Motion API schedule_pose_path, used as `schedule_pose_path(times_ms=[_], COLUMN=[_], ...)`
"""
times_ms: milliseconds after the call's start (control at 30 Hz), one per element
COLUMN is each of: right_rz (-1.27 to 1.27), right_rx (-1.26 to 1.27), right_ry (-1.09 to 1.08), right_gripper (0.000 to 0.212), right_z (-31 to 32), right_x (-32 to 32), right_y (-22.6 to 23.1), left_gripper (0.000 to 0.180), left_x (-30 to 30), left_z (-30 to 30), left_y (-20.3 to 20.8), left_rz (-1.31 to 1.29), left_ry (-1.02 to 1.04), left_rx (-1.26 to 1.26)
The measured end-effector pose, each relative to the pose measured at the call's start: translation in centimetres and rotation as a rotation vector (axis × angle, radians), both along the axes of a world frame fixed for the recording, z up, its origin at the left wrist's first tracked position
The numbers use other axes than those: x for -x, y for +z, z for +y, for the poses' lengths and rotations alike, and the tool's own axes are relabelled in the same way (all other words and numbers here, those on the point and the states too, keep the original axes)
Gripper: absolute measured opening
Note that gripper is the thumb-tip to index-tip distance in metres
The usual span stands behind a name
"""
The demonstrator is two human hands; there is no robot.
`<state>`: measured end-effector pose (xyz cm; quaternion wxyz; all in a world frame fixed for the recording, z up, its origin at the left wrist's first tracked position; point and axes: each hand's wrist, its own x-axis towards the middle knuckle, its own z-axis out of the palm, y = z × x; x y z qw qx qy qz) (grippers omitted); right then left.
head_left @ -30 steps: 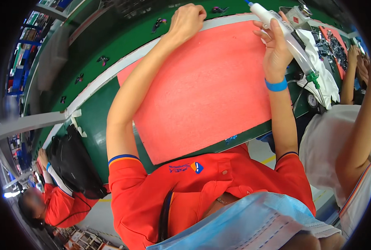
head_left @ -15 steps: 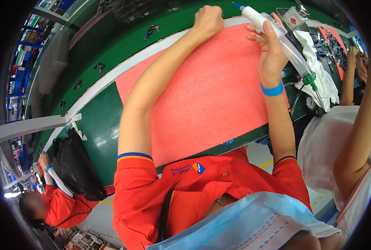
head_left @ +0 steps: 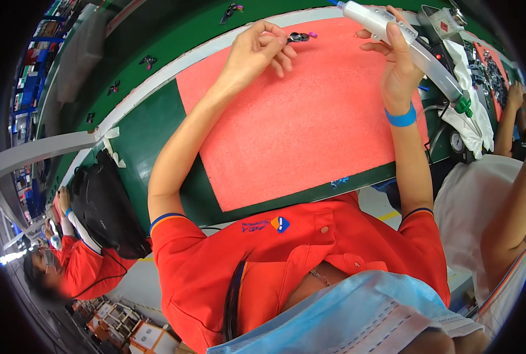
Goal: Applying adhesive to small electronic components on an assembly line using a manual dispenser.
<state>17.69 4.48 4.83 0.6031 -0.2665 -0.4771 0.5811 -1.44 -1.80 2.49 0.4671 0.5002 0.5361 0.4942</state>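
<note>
Left hand: Your left hand (head_left: pixel 252 58) is at upper centre, thumb and forefinger pinched together on a small dark part.
Small dark part: The piece (head_left: pixel 299 37), with a pink end pointing right, sticks out from your fingertips above the far edge of the mat; whether it touches the mat, I cannot tell.
Right hand: Your right hand (head_left: pixel 401 84), at upper right, is clamped around a syringe-like dispenser; a blue wristband (head_left: pixel 400 117) circles your wrist.
Dispenser: The white and clear tube (head_left: pixel 438 71) slants from a blue tip at the top edge down to a green fitting (head_left: pixel 463 105) at right.
Mat: A pink sheet (head_left: pixel 310 130) fills the centre, lying on a green bench (head_left: pixel 154 147).
Strip beyond the bench: A green surface (head_left: pixel 180 38) curves across the upper left, with similar dark pieces (head_left: pixel 148 61) spaced along it.
Right side: A white cloth (head_left: pixel 472 127) and a round gauge (head_left: pixel 456 140) sit near the dispenser; a co-worker's hand (head_left: pixel 515 94) shows beyond.
Lower left: A black bag (head_left: pixel 106 206) lies beside a red-shirted co-worker (head_left: pixel 92 266).
</note>
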Motion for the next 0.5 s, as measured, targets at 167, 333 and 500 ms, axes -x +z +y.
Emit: schedule_pose_path(times_ms=[167, 333, 500], right_rz=[-0.156, -0.2, -0.203], right_rx=[-0.253, -0.294, -0.322], right_ry=[0.003, -0.01, -0.013], right_gripper=[0.04, 0.039, 0.039], right_z=[0.4, 0.1, -0.2], right_x=[0.0, 0.1, 0.1], right_y=[-1.7, -1.7, -1.6], left_gripper=[0.02, 0.024, 0.025], left_x=[-0.3, -0.3, -0.3], left_z=[0.1, 0.3, 0.3], left_y=[-1.5, -2.4, -2.5], left_rz=[-0.137, -0.223, -0.213], left_ry=[-0.049, -0.106, -0.135], left_rx=[0.028, 0.088, 0.1])
